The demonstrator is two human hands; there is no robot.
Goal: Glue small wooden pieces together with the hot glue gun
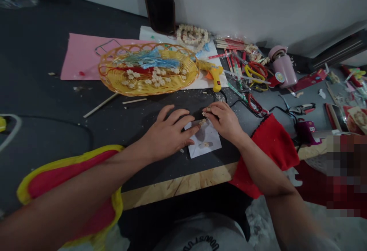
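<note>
A white sheet of paper (202, 149) lies on the dark table in front of me, with a small cream-coloured piece (205, 144) on it. My left hand (169, 134) is spread out, its index fingertip at a small cream flower-like cluster (203, 121) by the paper's far edge. Whether that finger presses the cluster or only rests beside it, I cannot tell. Thumb and fingers pinched, my right hand (226, 121) holds another small cream piece (204, 113) just beyond the cluster. The right fingers partly cover this piece.
Beyond the hands stands a yellow woven basket (114, 84) with cream flower shapes and blue tassels. A yellow glue gun (215, 75) lies beside it. Scissors (255, 105), a pink bottle (283, 67) and red cloth (272, 144) are at the right. Another person (346, 178) is at far right.
</note>
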